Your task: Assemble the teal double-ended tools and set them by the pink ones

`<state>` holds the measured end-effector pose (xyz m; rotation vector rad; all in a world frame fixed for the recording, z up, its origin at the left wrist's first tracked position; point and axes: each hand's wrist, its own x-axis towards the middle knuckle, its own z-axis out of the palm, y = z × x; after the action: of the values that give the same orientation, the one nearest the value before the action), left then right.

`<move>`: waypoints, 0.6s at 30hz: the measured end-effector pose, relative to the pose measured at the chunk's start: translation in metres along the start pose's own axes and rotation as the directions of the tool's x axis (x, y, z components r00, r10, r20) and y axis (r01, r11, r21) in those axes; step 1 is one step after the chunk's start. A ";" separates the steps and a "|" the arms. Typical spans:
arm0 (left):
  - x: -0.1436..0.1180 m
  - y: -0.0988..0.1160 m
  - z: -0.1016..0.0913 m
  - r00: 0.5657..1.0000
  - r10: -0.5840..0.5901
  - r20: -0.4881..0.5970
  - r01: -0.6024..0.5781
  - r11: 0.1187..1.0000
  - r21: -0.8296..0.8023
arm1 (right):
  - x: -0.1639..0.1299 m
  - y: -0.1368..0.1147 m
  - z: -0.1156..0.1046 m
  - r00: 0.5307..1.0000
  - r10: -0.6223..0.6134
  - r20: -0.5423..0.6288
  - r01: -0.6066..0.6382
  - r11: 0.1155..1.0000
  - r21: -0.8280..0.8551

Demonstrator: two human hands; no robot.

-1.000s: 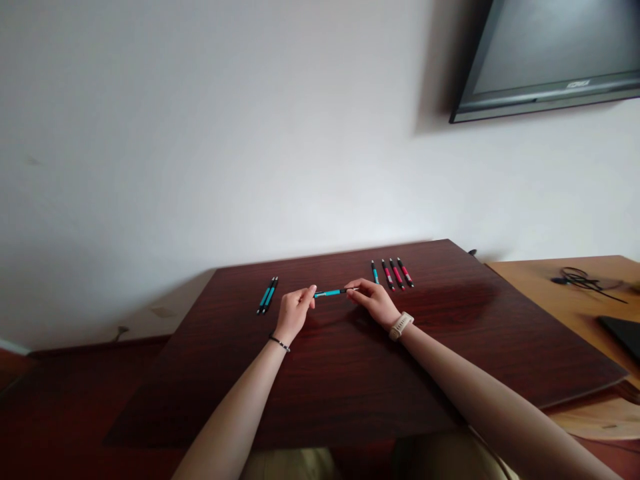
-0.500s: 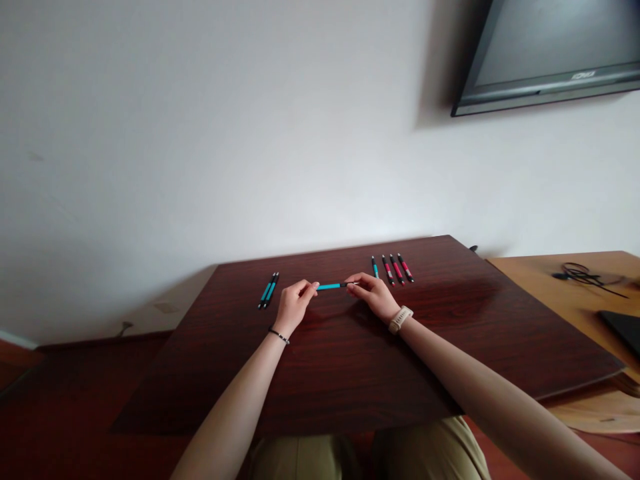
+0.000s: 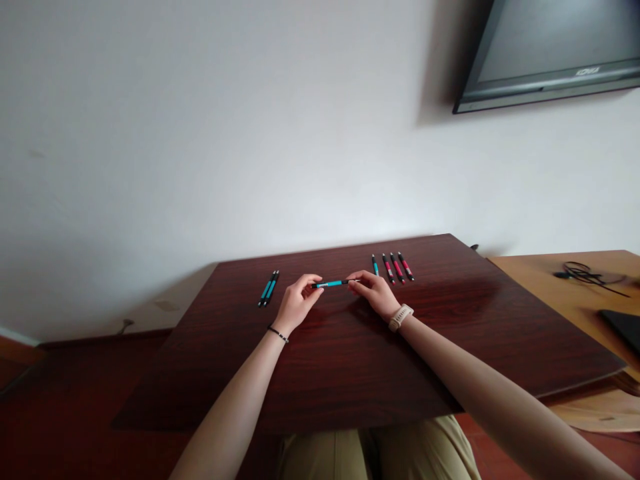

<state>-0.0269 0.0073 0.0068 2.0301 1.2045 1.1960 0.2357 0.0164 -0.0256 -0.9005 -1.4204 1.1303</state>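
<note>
Pinching a teal pen [image 3: 330,284] at each end, the left hand [image 3: 296,305] and the right hand [image 3: 376,295] hold it level just above the dark wooden board [image 3: 350,360] — left fingertips closed on the black end, right thumb and forefinger pressed on the thin tip. Two more teal pens [image 3: 269,288] lie side by side on the board, left of the left hand. Beyond the right hand, a row of one teal and three red pens [image 3: 393,267] lies near the board's far edge. On the right, a lighter wooden table [image 3: 565,293] carries a black cable [image 3: 583,275] — above it, a wall-mounted screen [image 3: 550,47].
</note>
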 end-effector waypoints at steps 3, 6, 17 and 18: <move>0.001 0.002 -0.001 1.000 0.000 -0.015 0.000 0.999 0.032 | 0.000 -0.001 0.001 1.000 0.004 0.010 -0.004 1.000 0.022; 0.001 0.000 -0.005 0.995 -0.082 -0.065 0.084 0.996 0.031 | 0.000 -0.002 0.000 1.000 0.002 -0.004 -0.002 0.999 0.037; 0.003 -0.017 -0.011 0.979 -0.116 -0.168 0.091 0.985 -0.150 | 0.002 0.000 -0.014 0.991 -0.022 -0.135 0.015 0.998 -0.055; 0.003 -0.019 -0.010 0.980 -0.107 -0.166 0.079 0.983 -0.163 | 0.002 0.001 -0.016 0.988 -0.033 -0.152 0.018 0.995 -0.101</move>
<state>-0.0431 0.0191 -0.0007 1.7663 1.2308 1.3986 0.2510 0.0217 -0.0262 -1.0145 -1.3671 0.9572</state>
